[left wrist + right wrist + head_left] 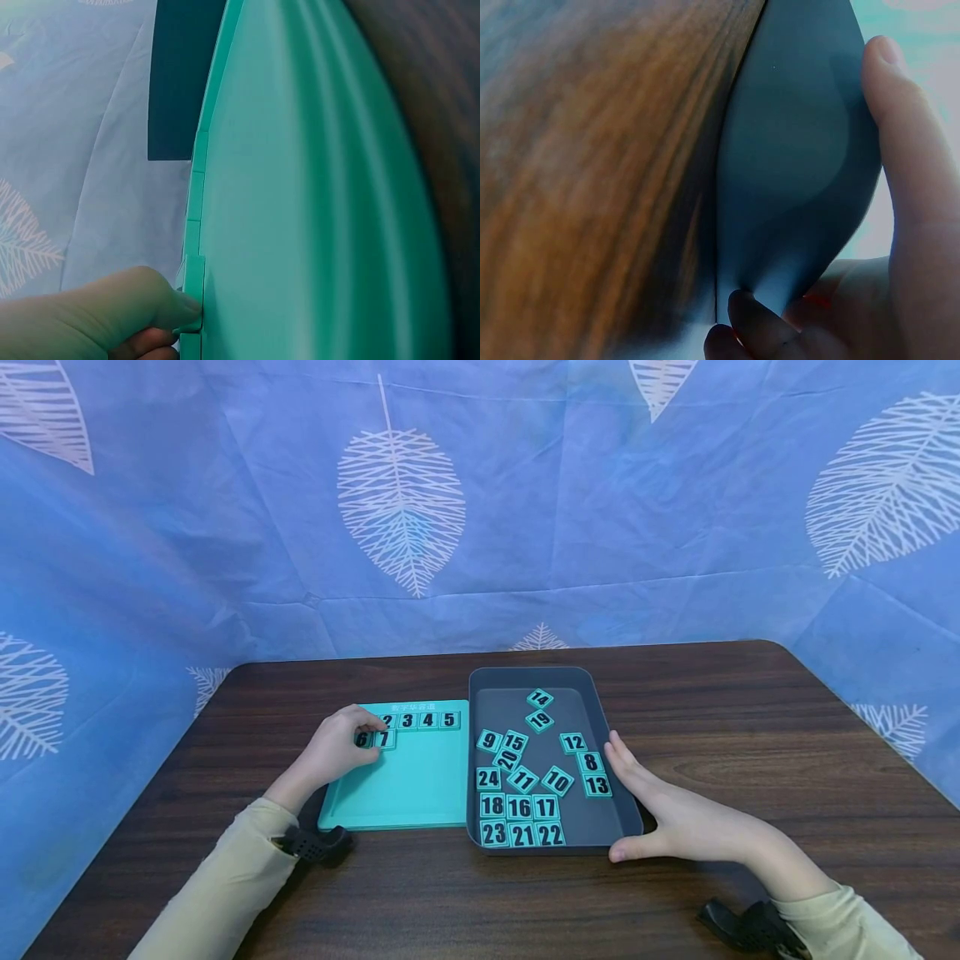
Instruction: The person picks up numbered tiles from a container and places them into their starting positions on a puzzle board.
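My left hand (341, 747) is over the left part of a turquoise board (420, 785), its thumb and fingers pinching a number 7 tile (385, 740). The number 6 tile (363, 740) lies beside it, partly covered by the hand. Above sits a row of tiles, of which 2, 3, 4 and 5 (449, 721) show; the row's left end is hidden. In the left wrist view the thumb (184, 309) presses a tile standing a little proud of its neighbours. My right hand (667, 814) rests against the right wall and front corner of a dark grey tray (588, 827), fingers extended.
Several loose number tiles lie in the tray, some grouped at its front left, such as the 16 tile (519, 807). The tray stands right against the board on a dark wooden table (420, 893). A blue leaf-patterned cloth (510, 510) hangs behind.
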